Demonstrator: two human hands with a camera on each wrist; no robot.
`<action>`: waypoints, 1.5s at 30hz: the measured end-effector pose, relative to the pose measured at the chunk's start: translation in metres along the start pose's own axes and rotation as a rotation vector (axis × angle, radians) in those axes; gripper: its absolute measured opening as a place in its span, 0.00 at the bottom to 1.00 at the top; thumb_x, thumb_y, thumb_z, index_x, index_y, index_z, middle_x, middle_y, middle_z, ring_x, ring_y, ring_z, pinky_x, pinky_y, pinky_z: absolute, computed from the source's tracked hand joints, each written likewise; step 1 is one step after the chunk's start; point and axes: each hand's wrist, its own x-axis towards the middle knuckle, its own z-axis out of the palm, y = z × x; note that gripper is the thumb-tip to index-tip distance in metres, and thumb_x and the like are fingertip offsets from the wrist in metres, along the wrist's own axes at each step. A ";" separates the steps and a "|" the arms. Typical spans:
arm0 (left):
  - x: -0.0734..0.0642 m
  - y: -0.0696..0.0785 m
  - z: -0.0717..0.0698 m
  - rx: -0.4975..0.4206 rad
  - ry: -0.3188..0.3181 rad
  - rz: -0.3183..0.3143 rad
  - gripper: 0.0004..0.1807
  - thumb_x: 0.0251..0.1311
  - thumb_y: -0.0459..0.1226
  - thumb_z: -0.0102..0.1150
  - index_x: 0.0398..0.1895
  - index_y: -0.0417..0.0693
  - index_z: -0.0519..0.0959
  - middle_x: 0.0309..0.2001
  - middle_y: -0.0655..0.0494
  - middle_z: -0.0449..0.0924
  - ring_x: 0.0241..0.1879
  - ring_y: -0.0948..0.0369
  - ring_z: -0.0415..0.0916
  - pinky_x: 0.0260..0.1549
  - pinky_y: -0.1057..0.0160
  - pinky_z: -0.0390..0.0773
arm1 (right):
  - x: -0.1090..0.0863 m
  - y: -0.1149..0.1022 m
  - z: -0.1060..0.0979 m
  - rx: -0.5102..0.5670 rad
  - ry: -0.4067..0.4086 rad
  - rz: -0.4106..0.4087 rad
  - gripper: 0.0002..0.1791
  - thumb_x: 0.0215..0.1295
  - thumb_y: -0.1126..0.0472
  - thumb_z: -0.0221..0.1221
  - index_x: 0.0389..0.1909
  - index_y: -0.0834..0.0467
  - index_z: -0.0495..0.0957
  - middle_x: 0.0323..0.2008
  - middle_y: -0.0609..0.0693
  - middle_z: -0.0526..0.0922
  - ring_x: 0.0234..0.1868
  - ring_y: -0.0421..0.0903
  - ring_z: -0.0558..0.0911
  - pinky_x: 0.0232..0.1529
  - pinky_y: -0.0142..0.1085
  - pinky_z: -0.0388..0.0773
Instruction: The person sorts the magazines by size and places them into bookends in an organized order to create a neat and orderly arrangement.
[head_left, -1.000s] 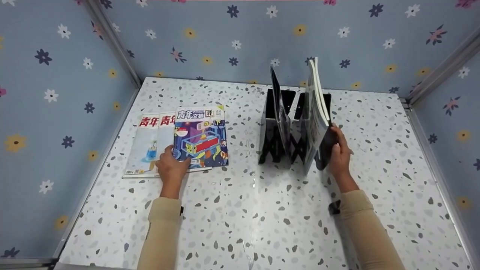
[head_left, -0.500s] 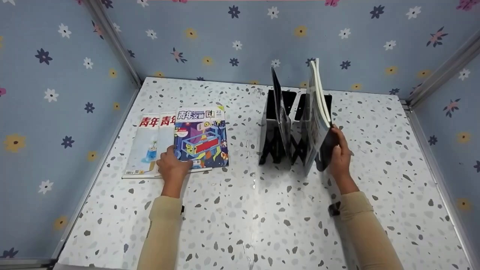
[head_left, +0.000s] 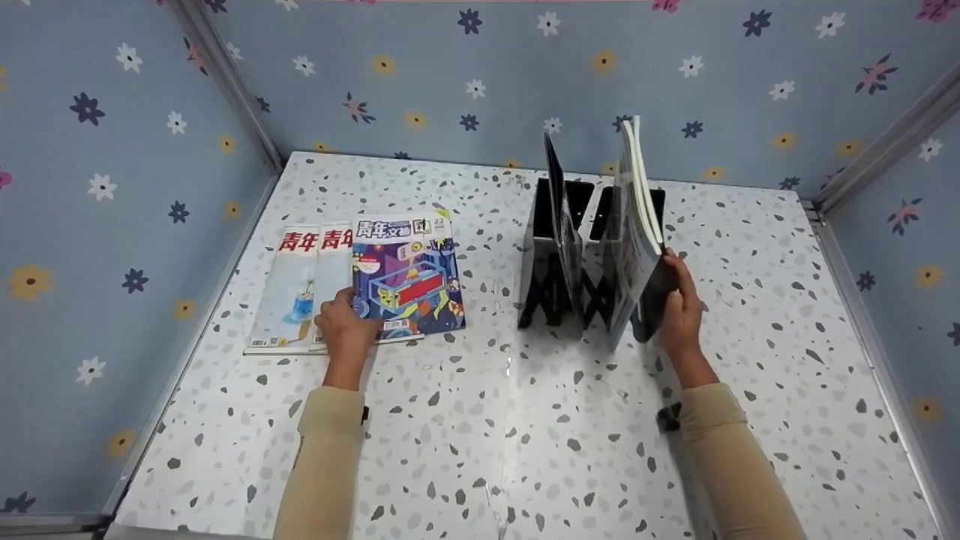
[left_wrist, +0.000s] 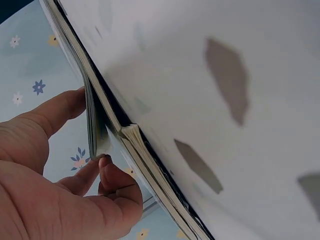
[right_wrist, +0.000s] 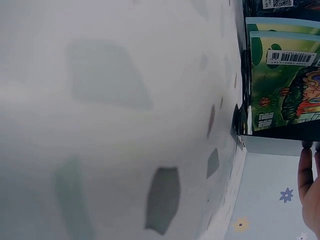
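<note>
My left hand [head_left: 346,326] pinches the lower left corner of a colourful purple-and-blue magazine [head_left: 412,270]. In the left wrist view, thumb and fingertip hold a bent, thin magazine corner [left_wrist: 92,120] away from the stack below. Two pale magazines [head_left: 281,292] with red lettering lie partly under it, overlapping to the left. On the right, my right hand [head_left: 681,315] touches the outer side of a black book stand [head_left: 649,307]. Its fingers [right_wrist: 306,172] reach the stand's dark end panel in the right wrist view.
Inside the stand, thick magazines [head_left: 634,217] stand upright by the right end and a thin dark one [head_left: 564,240] leans near the left end. Green covers with a barcode [right_wrist: 290,57] show in the right wrist view. Flowered panels [head_left: 480,82] enclose the speckled table [head_left: 465,450].
The colourful magazine has slid slightly to the right over the pale ones, its corner still pinched by the left hand. My right hand stays at the stand.
</note>
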 end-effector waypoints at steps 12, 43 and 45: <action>0.003 0.001 0.004 -0.080 -0.028 0.034 0.43 0.36 0.39 0.66 0.62 0.48 0.60 0.52 0.41 0.62 0.52 0.48 0.62 0.54 0.50 0.61 | 0.000 0.000 -0.001 -0.008 -0.005 0.009 0.23 0.61 0.66 0.36 0.55 0.73 0.61 0.57 0.68 0.64 0.62 0.57 0.60 0.62 0.33 0.54; 0.003 0.001 0.003 -0.147 0.091 -0.008 0.28 0.47 0.46 0.56 0.54 0.57 0.66 0.32 0.52 0.75 0.31 0.57 0.69 0.30 0.61 0.65 | -0.001 0.000 0.000 0.006 -0.001 0.011 0.23 0.63 0.63 0.37 0.55 0.74 0.60 0.57 0.69 0.63 0.62 0.57 0.60 0.62 0.35 0.55; 0.003 0.001 0.003 -0.162 0.102 -0.019 0.27 0.45 0.45 0.57 0.52 0.57 0.67 0.29 0.53 0.73 0.30 0.57 0.68 0.27 0.62 0.64 | -0.001 0.000 0.000 0.012 -0.007 0.003 0.24 0.63 0.62 0.37 0.55 0.75 0.60 0.57 0.70 0.63 0.62 0.58 0.60 0.63 0.37 0.54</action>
